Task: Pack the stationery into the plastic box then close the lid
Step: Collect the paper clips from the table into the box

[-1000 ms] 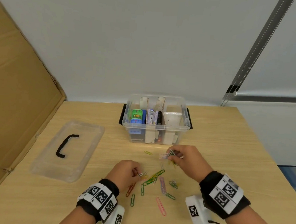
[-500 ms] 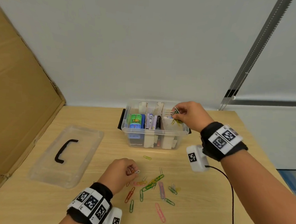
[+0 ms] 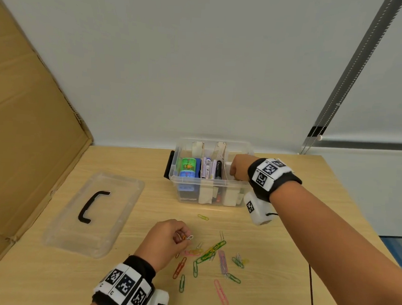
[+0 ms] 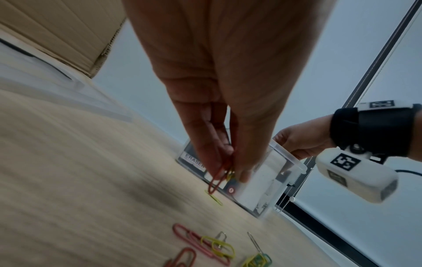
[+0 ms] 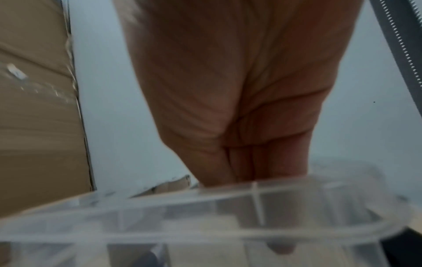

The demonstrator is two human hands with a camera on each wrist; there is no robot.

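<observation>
1. The box [image 3: 211, 176] stands open at the back of the desk [image 3: 284, 226], its inside split by dividers; the left bay holds a green and blue item, the middle one pens, so each kind seems to get its own bay.
2. The right hand [image 3: 240, 169] is dipped into the right bay, fingers [image 5: 228, 166] pointing down behind the near wall. The rim hides the tips, so I cannot tell whether they are apart or pinched on anything; a judgement: it is there to drop clips in.
3. The left hand [image 3: 167, 238] hovers low over the desk with thumb and fingertips pressed together on a few clips [image 4: 219, 174], one red and one yellowish, gathered into a bunch so that several go in one trip.
4. Loose clips [image 3: 210, 250] of many colours lie scattered on the desk just right of the left hand, with a single yellow-green one [image 3: 203, 217] apart, nearer the box. Most of the packing of these is not yet done.
5. The lid [image 3: 94, 214] lies flat to the left of the box, handle up, well clear of both hands, likely parked there until the last clip is in.
6. Thin wire clips lying flat are awkward to lift, so pinching each by its edge looks sensible.
</observation>
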